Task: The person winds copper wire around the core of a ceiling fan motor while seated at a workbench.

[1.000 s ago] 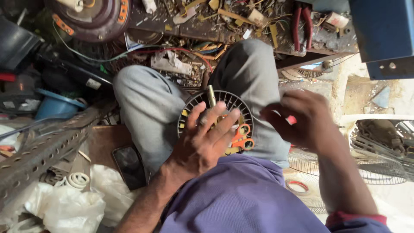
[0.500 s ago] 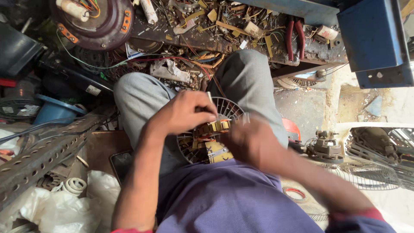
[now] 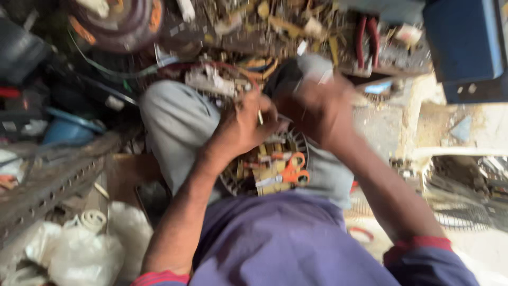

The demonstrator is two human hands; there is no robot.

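Motor stator (image 3: 272, 167) at frame centre, on lap: judged heavy, rigid, windings fragile; grip the outer rim. Left hand (image 3: 241, 130) pinches thin stick (image 3: 260, 116); right hand (image 3: 312, 108) blurred, grip unclear.

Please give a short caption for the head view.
Both hands, left hand and right hand, work above a round slotted motor part on the lap.

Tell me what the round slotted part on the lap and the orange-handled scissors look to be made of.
Round slotted motor part: probably grey metal, given its dull ribbed rim; blur leaves the finish open. Yellowish bundles inside it may be wire windings. Orange-handled scissors: glossy orange loops look like plastic; the blades are too blurred to judge.
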